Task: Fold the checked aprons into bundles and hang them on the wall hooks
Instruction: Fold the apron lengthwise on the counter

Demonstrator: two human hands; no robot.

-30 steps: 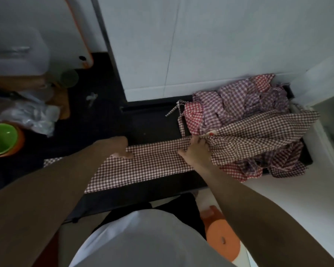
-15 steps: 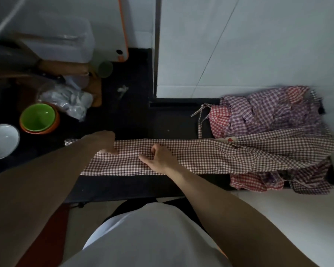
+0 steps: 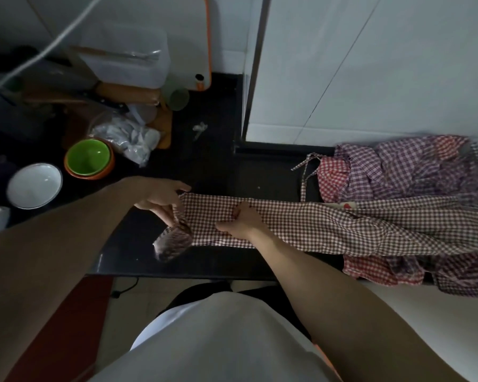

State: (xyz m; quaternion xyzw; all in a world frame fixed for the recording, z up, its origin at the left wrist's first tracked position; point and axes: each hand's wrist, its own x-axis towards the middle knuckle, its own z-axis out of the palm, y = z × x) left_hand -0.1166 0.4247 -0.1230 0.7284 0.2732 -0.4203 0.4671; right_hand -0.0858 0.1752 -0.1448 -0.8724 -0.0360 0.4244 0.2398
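No brand, label or writing can be read anywhere in the view; a small red mark on a pale patch of the stretched apron is too blurred to make out. The brown-checked apron (image 3: 329, 224) lies folded into a long strip along the front edge of the dark counter (image 3: 218, 166), its right end running over the heap of checked aprons (image 3: 406, 172) piled at the counter's right end against the white wall (image 3: 370, 64). The left hand (image 3: 160, 197) pinches the strip's left end between thumb and fingers and lifts it, so that the end curls up blurred above the counter's front edge. The right hand (image 3: 240, 220) rests on the strip just beside the left, fingers curled into the cloth and gripping it. Toward the counter's left end stand a green bowl (image 3: 88, 158) nested in an orange one and, just beside it, a white bowl (image 3: 33, 186). Behind them lie a crumpled plastic bag (image 3: 127, 136), a wooden board (image 3: 133, 97) and a clear plastic container (image 3: 127, 56). A white cutting board with orange rim (image 3: 204, 42) leans in the back corner.
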